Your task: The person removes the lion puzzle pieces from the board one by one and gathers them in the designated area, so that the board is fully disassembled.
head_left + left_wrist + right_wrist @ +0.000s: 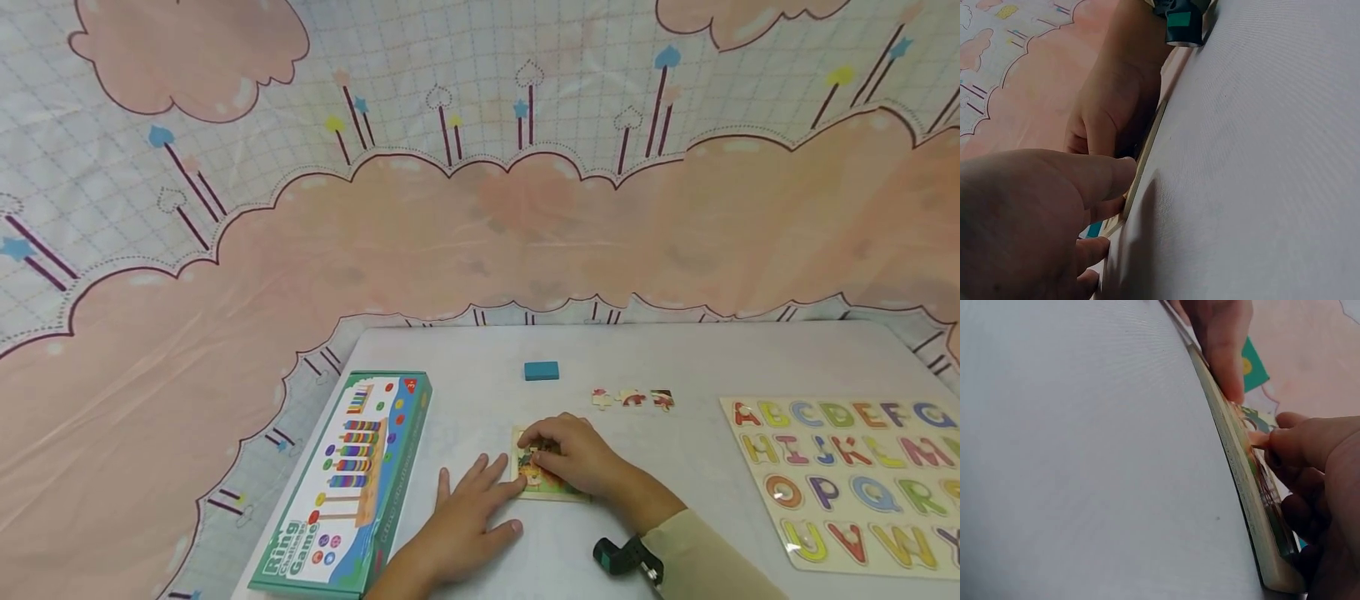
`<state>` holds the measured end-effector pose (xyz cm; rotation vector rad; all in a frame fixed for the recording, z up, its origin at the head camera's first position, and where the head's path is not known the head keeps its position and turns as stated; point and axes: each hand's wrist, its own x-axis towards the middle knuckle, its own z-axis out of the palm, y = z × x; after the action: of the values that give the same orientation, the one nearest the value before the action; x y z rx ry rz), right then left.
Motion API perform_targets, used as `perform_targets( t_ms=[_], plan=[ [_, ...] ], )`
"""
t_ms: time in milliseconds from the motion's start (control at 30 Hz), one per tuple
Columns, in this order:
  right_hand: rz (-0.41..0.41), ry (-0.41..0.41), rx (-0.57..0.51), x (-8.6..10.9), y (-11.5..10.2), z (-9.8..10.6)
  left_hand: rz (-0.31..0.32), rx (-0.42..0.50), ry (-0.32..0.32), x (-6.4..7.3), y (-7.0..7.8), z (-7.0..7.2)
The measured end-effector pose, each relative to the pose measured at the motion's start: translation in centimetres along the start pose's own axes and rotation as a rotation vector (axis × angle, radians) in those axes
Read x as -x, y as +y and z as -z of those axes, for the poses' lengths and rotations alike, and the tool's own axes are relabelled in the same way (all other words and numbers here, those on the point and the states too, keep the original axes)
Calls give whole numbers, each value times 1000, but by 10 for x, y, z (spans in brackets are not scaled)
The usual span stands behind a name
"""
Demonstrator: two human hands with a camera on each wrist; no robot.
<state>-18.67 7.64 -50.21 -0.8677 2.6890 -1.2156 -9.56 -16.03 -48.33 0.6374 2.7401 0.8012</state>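
A small wooden jigsaw board (553, 495) with a colourful picture lies flat on the white table. My right hand (576, 457) is over it and covers much of the picture. In the right wrist view its thumb and forefinger pinch a small puzzle piece (1259, 439) just above the board's surface. My left hand (467, 518) lies to the left of the board with fingers spread, one fingertip at the board's left edge. From the left wrist, the board's pale side (1146, 153) shows beyond the left thumb.
Three loose jigsaw pieces (632, 398) lie in a row behind the right hand. A blue block (542, 371) sits farther back. On the left is a Ring Challenge Game box (358, 492), and on the right an alphabet board (840, 467). A patterned cloth (480, 233) hangs behind the table.
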Motion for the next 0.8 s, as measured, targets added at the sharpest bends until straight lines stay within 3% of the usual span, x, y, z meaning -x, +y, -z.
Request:
perform_targets(
  t_ms=[167,300,533,800],
  plan=[
    [-50,7,-30,-1,-6,-1,9,5,-15,-1,-1,-1],
    [-147,23,-143,0,-10,3,16,13,-19,-2,-1,-2],
    [-318,143,-316,5,-6,23,19,23,-19,-1,-2,-4],
    [-387,260,-258,14,9,51,27,29,-19,-2,-4,-4]
  ],
)
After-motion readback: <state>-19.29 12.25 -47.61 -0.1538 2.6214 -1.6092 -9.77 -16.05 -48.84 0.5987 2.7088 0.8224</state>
